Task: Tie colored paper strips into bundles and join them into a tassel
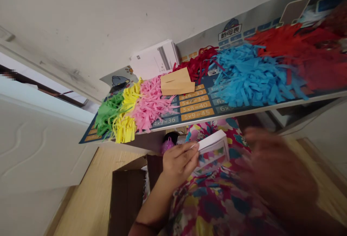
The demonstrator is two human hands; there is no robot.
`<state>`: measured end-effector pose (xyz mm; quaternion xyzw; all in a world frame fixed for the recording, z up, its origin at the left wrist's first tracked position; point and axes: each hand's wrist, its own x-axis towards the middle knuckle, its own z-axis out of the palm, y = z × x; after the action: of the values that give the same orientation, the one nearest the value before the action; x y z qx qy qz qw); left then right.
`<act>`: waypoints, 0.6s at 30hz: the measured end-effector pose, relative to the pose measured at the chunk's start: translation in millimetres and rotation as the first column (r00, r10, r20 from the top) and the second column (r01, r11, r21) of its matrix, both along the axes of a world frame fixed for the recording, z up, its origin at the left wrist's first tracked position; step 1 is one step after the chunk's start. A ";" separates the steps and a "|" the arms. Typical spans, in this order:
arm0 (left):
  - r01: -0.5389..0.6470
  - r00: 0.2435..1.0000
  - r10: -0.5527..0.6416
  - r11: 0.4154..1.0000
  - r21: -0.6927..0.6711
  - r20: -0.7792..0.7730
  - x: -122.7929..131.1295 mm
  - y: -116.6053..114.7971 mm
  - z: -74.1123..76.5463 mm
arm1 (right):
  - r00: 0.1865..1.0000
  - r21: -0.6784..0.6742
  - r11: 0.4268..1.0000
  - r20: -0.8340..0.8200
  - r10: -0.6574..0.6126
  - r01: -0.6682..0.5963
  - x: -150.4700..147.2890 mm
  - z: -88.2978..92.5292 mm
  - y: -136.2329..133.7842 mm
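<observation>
My left hand (181,160) is closed on the near corner of a clear plastic bag (214,156) with a white top strip (213,140), above my lap. The patterned cloth shows through the bag. To the right of it, my right hand (279,167) is smeared by motion and stands apart from the bag; its fingers cannot be made out. On the desk above lie shredded paper strips: green (108,115), yellow (125,125), pink (149,107), blue (249,73) and red (300,48). A folded tan card (177,82) rests beside the pink strips.
A stack of white printed cards (154,59) leans by the wall. Under everything on the desk is a printed times-table mat (196,109). An open cardboard box (126,189) stands on the floor at lower left, near a white door (35,138). The desk edge runs above my hands.
</observation>
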<state>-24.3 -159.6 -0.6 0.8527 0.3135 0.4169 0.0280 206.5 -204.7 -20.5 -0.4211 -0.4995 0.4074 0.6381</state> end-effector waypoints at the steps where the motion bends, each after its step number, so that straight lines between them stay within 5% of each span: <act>1: -0.005 1.000 0.005 1.000 0.003 -0.003 0.1 -0.9 -0.2 | 0.997 -0.014 0.999 -0.060 0.041 -0.042 -10.9 1.2 -5.0; 6: -0.011 0.999 0.013 0.999 0.048 -0.042 1.2 -4.7 0.1 | 0.889 -0.288 0.931 -0.451 0.074 -0.223 -60.2 -9.8 2.5; 18: -0.003 0.996 0.006 0.999 0.032 -0.091 5.1 -9.5 -0.1 | 0.917 -0.472 0.879 -0.377 -0.132 -0.068 -70.0 -18.5 4.5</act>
<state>-19.2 -169.1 -0.8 0.8705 0.3097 0.3825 -0.0007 136.5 -200.2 -38.9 -0.4813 -0.2368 0.5834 0.6098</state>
